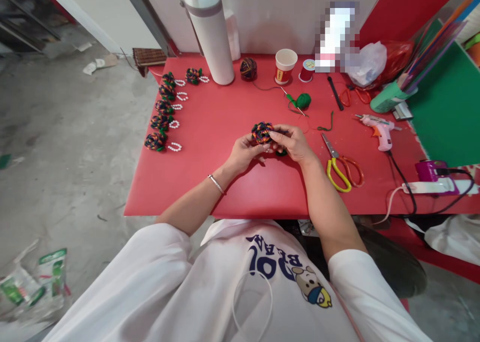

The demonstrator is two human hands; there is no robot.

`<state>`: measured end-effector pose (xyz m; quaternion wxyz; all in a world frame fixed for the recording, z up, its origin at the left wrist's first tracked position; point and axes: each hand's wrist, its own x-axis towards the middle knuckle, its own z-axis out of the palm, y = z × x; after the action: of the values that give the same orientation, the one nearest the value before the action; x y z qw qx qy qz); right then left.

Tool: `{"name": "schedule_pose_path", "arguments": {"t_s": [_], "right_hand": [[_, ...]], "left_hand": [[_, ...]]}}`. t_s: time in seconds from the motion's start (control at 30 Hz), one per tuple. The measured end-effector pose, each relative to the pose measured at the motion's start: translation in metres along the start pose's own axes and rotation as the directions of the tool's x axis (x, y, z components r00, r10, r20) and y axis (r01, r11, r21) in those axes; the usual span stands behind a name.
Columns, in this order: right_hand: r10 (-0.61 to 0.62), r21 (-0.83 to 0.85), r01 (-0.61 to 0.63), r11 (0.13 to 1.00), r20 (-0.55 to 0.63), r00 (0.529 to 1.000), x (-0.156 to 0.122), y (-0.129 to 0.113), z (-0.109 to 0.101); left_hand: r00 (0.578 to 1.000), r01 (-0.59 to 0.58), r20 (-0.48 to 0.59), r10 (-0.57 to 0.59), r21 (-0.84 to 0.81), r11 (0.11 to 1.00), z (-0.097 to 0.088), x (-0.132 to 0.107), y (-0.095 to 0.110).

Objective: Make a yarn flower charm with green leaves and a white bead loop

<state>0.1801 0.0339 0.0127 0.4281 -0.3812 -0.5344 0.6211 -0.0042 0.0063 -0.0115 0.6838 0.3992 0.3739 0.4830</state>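
Both my hands meet over the middle of the red table [210, 182]. They hold a multicoloured crocheted flower [261, 132] with a bit of green under it. My left hand [243, 153] cups the flower from the left, fingers curled round its lower edge. My right hand [291, 142] pinches its right side, fingers pressed together. A silver bracelet [215, 183] sits on my left wrist.
Several finished crocheted flowers with pearl loops [161, 122] line the table's left edge. A white flask [212, 32], a yarn ball [248, 68], a paper cup [285, 66], green yarn with a hook [302, 101], scissors [339, 164], a pink glue gun [380, 129] and a power strip [437, 186] lie around.
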Motion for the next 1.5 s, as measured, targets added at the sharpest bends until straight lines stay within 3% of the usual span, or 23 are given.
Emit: {"name": "schedule_pose_path", "arguments": {"t_s": [0.27,0.47,0.73,1.13,1.5], "right_hand": [[0.069,0.124,-0.067,0.99,-0.015,0.997,0.0,-0.003,-0.001],[0.117,0.151,-0.12,0.981,0.025,0.993,-0.002,-0.009,0.002],[0.135,0.128,-0.142,0.981,0.063,0.989,-0.002,-0.006,0.001],[0.122,0.145,-0.132,0.981,0.079,0.989,-0.001,-0.005,0.0],[-0.004,0.159,0.012,0.987,-0.049,0.999,0.0,-0.006,-0.003]], "left_hand": [[0.996,0.074,0.047,-0.072,-0.03,0.997,-0.003,0.0,0.003],[0.98,0.148,0.146,-0.133,-0.1,0.984,-0.008,0.002,0.006],[0.983,0.143,0.128,-0.13,-0.099,0.985,-0.007,0.003,0.005],[0.985,0.148,0.092,-0.143,-0.051,0.988,-0.001,0.0,0.01],[0.987,0.135,0.094,-0.13,-0.047,0.99,-0.001,0.0,0.011]]}}
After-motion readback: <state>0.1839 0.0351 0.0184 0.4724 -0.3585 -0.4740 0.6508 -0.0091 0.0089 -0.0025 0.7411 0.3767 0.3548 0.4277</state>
